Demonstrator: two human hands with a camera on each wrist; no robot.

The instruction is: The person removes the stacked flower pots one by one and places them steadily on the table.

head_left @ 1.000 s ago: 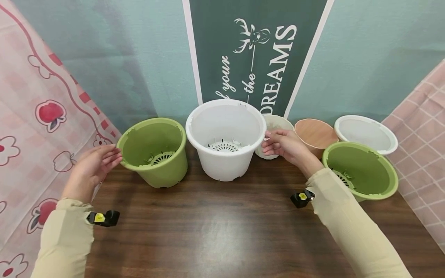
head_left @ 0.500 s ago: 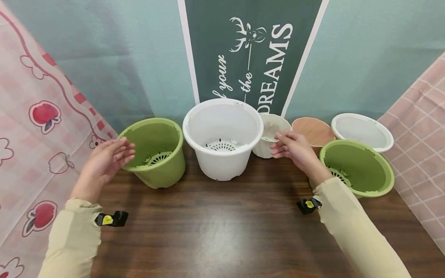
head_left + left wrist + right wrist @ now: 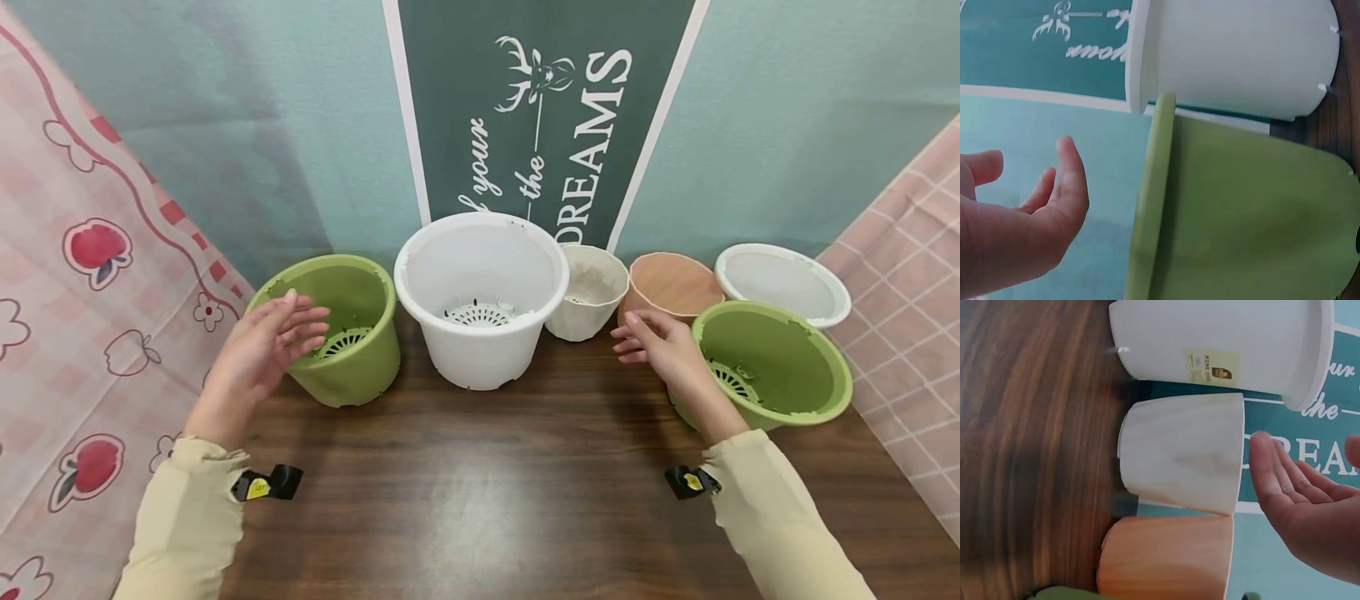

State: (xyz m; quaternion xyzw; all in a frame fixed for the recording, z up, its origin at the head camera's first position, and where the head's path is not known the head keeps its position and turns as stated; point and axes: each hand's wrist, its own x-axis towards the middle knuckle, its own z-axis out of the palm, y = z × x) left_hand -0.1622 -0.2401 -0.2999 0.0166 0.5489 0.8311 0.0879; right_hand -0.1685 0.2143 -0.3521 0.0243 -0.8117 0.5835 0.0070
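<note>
My left hand (image 3: 258, 346), empty with fingers loosely bent, hovers over the near left rim of a green plastic flowerpot (image 3: 363, 371). The left wrist view shows the hand above that pot's rim, apart from it. A large white flowerpot (image 3: 483, 358) with a slotted bottom stands in the middle. My right hand (image 3: 671, 358) holds nothing and floats in front of a terracotta-coloured pot (image 3: 675, 287). Its fingertips are near a small faceted white pot (image 3: 581, 321). In the right wrist view this hand (image 3: 1310, 500) shows relaxed fingers beyond the small pot's rim.
A second green flowerpot (image 3: 780, 371) stands at the right, behind it a white pot (image 3: 783, 287) with an oval-looking rim. The pots line the back of a brown wooden table (image 3: 472, 492). Printed cloths hang behind and at both sides.
My left hand has moved right, from the green pot's left edge to over its opening. My right hand has drawn away from the large white pot's rim, rightward and nearer. The pots stay in place.
</note>
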